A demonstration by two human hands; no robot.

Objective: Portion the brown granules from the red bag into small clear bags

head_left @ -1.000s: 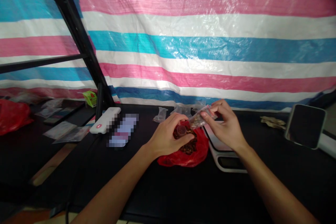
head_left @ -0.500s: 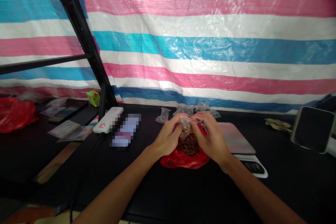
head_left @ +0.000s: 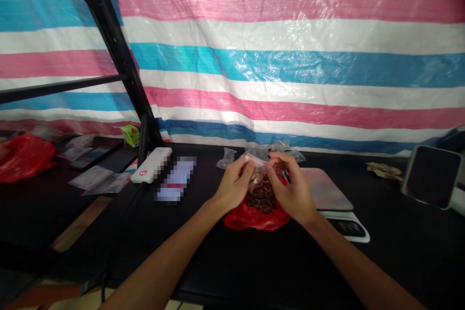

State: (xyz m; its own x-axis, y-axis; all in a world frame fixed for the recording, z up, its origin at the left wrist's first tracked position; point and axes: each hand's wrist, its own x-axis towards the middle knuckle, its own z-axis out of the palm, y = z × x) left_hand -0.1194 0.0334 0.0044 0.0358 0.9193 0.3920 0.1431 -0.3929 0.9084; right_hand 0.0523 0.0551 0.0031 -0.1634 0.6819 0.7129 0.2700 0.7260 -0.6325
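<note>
Between my hands is a small clear plastic bag (head_left: 257,174) with brownish bits inside, held over a heap of brown, dried-looking pieces (head_left: 262,199). My left hand (head_left: 236,181) pinches the bag's left side near its top edge. Thumb and fingers of my right hand (head_left: 292,186) close on the top right corner. Beneath them the heap sits in an opened red plastic bag (head_left: 250,219) on the black table. A digital scale with a metal plate (head_left: 329,189) stands just right of my right hand, its display end (head_left: 350,228) partly behind my wrist.
Several small clear bags (head_left: 281,145) lie behind my hands. At left are a white power bank (head_left: 150,165), a blurred-out phone (head_left: 176,179), flat clear bags (head_left: 95,178) and another red bag (head_left: 27,157). A dark-screened device (head_left: 432,178) and crumpled brown paper (head_left: 384,171) are at right.
The clear bag's top edge is now stretched flatter between my hands, and my right hand has shifted slightly right along it. A bit of a hand now shows by the far-left red bag.
</note>
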